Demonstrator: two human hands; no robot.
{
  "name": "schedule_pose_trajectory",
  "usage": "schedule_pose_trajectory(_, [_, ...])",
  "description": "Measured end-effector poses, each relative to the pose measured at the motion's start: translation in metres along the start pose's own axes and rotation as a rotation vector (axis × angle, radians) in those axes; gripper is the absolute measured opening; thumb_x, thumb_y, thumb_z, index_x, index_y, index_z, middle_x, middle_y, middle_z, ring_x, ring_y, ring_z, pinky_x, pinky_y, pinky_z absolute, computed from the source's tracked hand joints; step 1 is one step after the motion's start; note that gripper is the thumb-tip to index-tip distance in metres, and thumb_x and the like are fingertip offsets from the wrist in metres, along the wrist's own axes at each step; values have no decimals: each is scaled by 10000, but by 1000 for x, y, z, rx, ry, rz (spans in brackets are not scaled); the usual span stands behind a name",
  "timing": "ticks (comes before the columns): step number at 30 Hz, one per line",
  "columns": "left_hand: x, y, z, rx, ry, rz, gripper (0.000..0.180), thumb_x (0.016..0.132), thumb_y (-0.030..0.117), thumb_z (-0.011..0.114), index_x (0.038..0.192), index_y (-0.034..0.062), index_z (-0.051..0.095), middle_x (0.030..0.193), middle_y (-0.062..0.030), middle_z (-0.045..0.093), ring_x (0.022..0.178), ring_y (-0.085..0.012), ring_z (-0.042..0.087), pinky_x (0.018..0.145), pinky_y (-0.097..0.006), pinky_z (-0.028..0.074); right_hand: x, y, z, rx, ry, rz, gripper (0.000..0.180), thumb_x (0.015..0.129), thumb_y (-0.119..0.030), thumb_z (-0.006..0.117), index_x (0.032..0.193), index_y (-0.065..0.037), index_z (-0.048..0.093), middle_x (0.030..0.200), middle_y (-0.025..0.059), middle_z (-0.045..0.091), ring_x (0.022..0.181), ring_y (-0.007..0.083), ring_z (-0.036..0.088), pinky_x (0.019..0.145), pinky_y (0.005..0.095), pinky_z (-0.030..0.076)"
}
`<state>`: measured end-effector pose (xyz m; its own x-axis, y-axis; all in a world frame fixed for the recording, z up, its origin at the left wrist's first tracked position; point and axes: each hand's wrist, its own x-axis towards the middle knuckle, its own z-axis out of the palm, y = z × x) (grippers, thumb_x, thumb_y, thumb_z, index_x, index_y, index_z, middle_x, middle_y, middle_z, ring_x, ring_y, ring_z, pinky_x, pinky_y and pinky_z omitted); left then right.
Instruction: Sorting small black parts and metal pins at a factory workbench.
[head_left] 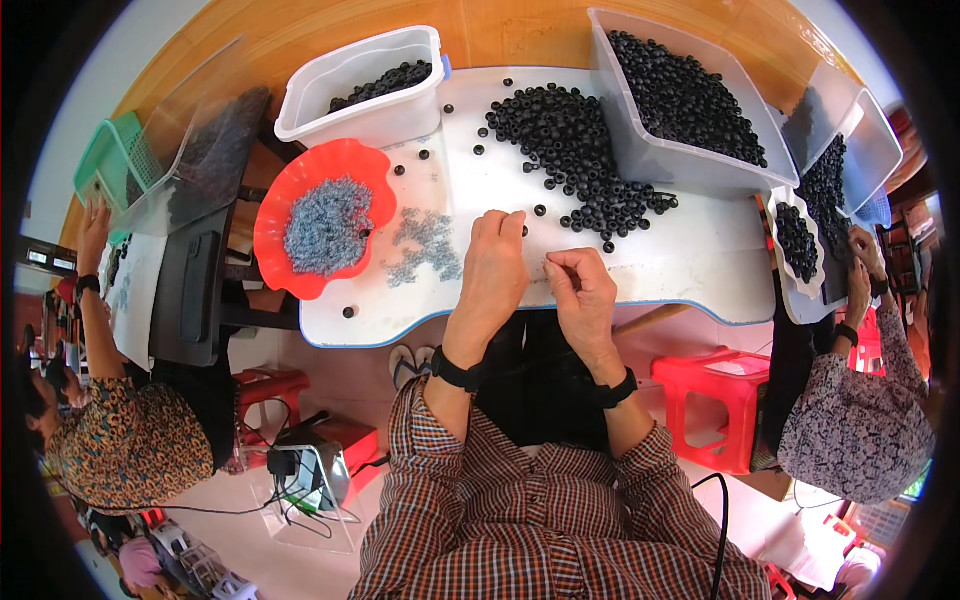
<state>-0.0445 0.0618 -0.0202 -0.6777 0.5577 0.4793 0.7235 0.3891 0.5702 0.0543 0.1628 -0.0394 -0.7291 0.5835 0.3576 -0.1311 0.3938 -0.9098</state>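
Note:
My left hand (493, 275) is above the table's near half, its fingers closed in a pinch. A small round black plastic part (525, 231) shows at its fingertips. Just to the right, my right hand (585, 298) pinches thumb against forefinger; whatever is between them is too small to make out. Beyond both hands spreads a pile of black plastic parts (560, 135), ring-like with a hole in the middle. Small clear bluish pieces (425, 245) lie scattered left of my left hand. More of them fill a red scalloped bowl (382, 170).
At the back stand a white tub (300, 115) and a large clear bin (640, 160), both holding black parts. The white table (380, 325) has a curved near edge. People work at either side; a red stool (710, 375) stands right. Cables hang by a box lower left.

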Motion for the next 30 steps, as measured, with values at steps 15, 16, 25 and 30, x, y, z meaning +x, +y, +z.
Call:
schedule_pose_trajectory(15, [1,2,4,40,49,-38,183,807,28,661,981,-23,639,917,-149,562,842,-338,583,721,-397,493,-1,3,0,14,-11,1,77,848,14,662,914,5,623,861,79,592,700,139,581,631,257,476])
schedule_pose_trajectory(16, [0,2,3,-19,88,-64,164,834,39,655,984,-24,641,913,-135,584,788,-301,598,684,-370,502,-1,3,0,15,-12,0,77,848,14,662,914,5,623,861,79,592,700,139,581,631,257,476])
schedule_pose_trajectory(25, [-28,11,-14,-1362,85,-679,215,1000,141,520,1107,-25,603,910,-99,667,682,-116,609,622,-257,531,-3,3,-1,35,-18,-23,78,861,8,657,935,4,634,873,70,589,722,127,584,647,244,482])
schedule_pose_trajectory(30, [-43,10,-11,-1599,107,-718,224,1000,156,526,1113,-22,603,902,-98,666,686,-116,610,625,-246,527,-5,-7,-5,227,-50,135,84,883,15,641,967,9,642,938,37,582,763,95,584,701,225,484])
